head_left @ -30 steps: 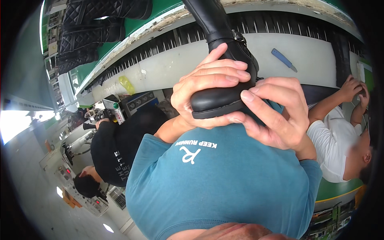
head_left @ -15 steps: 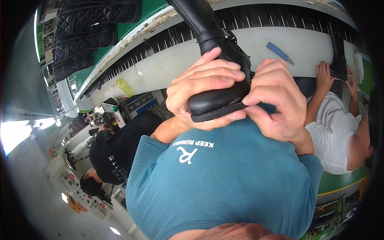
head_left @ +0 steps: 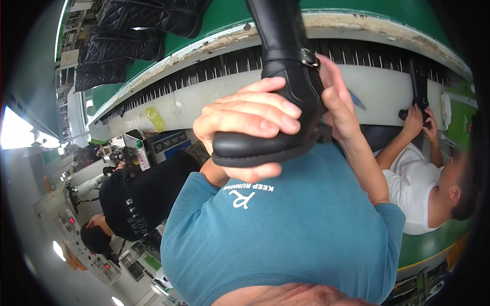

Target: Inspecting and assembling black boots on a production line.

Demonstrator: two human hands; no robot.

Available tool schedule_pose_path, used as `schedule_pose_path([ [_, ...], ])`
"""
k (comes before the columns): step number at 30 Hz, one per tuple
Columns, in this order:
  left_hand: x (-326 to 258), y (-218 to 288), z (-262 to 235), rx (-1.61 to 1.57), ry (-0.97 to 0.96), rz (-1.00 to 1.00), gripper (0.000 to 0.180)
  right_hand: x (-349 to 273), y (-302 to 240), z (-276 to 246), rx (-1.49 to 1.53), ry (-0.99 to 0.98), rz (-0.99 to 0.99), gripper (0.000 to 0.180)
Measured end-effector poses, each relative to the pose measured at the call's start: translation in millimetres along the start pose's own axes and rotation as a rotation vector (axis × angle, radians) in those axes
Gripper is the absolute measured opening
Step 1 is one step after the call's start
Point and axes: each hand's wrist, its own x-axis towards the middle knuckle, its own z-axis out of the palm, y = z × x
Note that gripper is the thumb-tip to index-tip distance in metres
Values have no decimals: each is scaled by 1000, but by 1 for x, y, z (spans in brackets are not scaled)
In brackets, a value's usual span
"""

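A black leather boot (head_left: 293, 86) with a buckled ankle strap is held in front of my chest, its toe to the left and its shaft reaching up past the top edge. My left hand (head_left: 250, 115) wraps the forefoot, fingers over the upper and thumb under the dark sole. At the heel and ankle, my right hand (head_left: 339, 102) lies against the boot's back, some fingertips hidden behind it near the buckle. Just beyond that hand, a blue-handled tool with a short blade (head_left: 358, 101) rests on the pale bench ledge (head_left: 204, 89), partly covered.
Several quilted black boots (head_left: 127, 46) lie on the green bench top at the far left. A crumpled yellow bag (head_left: 155, 119) is on the ledge. To the right, a co-worker in white (head_left: 408, 188) handles another black boot (head_left: 418, 86). Someone in black (head_left: 148, 188) sits leftward, by machines.
My right hand has moved from pinching near the sole edge up to the boot's heel and ankle. The boot's toe has shifted left and slightly down, with my left hand still on it.
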Motion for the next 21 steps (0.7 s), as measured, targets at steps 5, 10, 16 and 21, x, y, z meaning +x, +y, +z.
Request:
schedule_pose_path([
  [5,-8,-21,4,-81,69,111,52,8,-37,-6,269,-175,303,55],
  [10,-18,-11,-18,-205,120,-268,123,24,-90,-2,-178,-124,-142,47],
  [16,-5,-20,-7,76,28,-571,136,38,-154,48,-873,-371,-557,53],
  [21,-30,-43,27,-190,332,-597,82,49,-165,56,-776,-257,-729,51],
])
